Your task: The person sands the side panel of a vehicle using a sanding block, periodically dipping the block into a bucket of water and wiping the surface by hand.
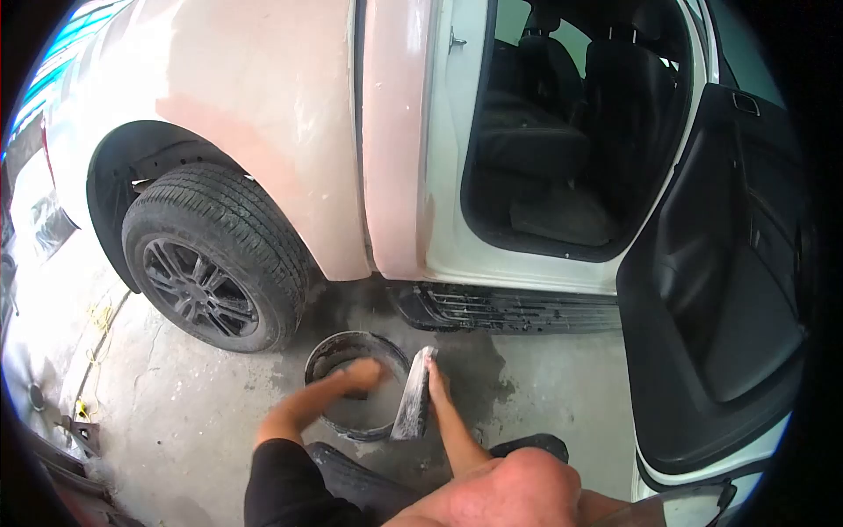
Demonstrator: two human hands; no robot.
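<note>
My left hand, blurred, is inside a round black tub of cloudy grey water. Its fingers are smeared, and a small dark shape shows just under it. At the tub's right side, my right hand grips a long, narrow block with a whitish, dusty face. The block stands tilted, its upper end beside my fingers and its lower end near the tub's rim.
Ahead is a vehicle body with pinkish and white patches. Its wheel is at the left, and a dark side step runs behind the tub. An open door stands at the right. Wet patches mark the concrete floor.
</note>
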